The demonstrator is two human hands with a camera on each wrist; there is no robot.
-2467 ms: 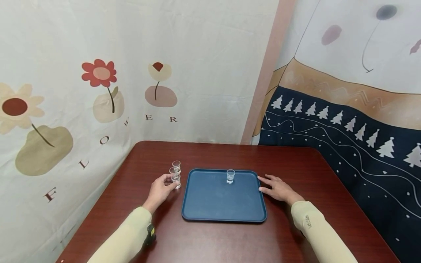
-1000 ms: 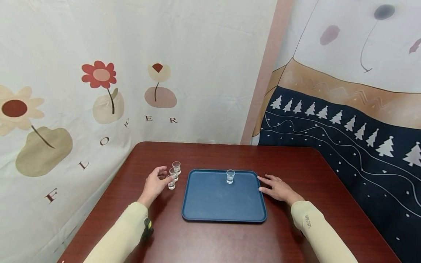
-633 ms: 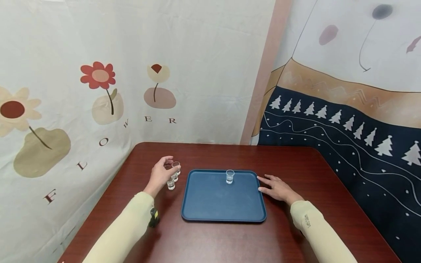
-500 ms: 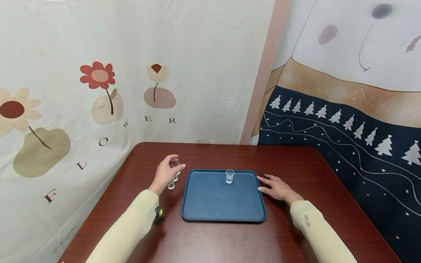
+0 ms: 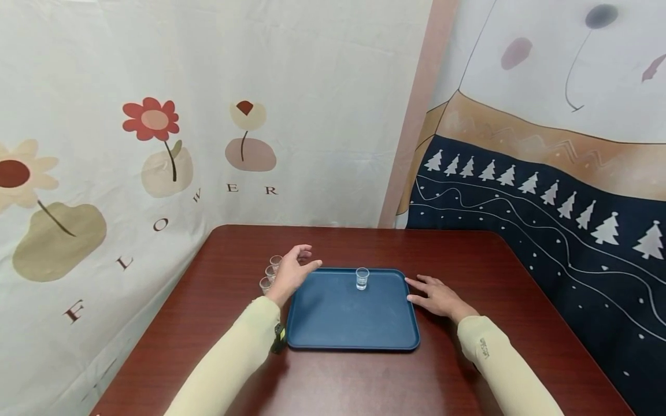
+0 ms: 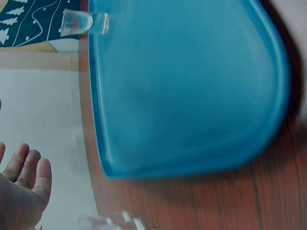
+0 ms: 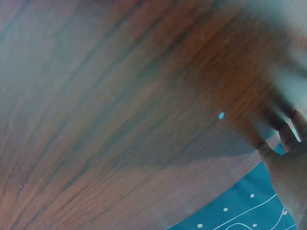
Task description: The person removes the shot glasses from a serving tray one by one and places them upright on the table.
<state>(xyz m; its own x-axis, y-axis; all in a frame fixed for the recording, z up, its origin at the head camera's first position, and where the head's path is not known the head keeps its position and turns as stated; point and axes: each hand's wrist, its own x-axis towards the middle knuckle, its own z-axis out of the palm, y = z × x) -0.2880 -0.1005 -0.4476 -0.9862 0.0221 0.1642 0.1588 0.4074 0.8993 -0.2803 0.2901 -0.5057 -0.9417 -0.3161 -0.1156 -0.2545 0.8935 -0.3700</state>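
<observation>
My left hand (image 5: pixel 292 274) hovers over the back left corner of the blue tray (image 5: pixel 354 318), fingers loosely bent and holding nothing. Just left of it, three small clear glasses stand in a row on the table: a back glass (image 5: pixel 276 260), a middle one (image 5: pixel 270 270) and a front one (image 5: pixel 265 283), each partly covered by the hand or wrist. Another small glass (image 5: pixel 362 279), with clear liquid low inside, stands upright near the tray's back edge. With fingers spread, my right hand (image 5: pixel 439 298) lies by the tray's right side, fingertips right at the rim.
The reddish-brown wooden table (image 5: pixel 348 381) carries everything. Behind it hangs a pale cloth (image 5: pixel 322 115) printed with flowers and letters, and at the right a dark blue cloth (image 5: pixel 520 219) with white trees.
My left hand pinched a glass earlier, let go of it at the front of the row, then moved back and right over the tray corner. The right hand has stayed put.
</observation>
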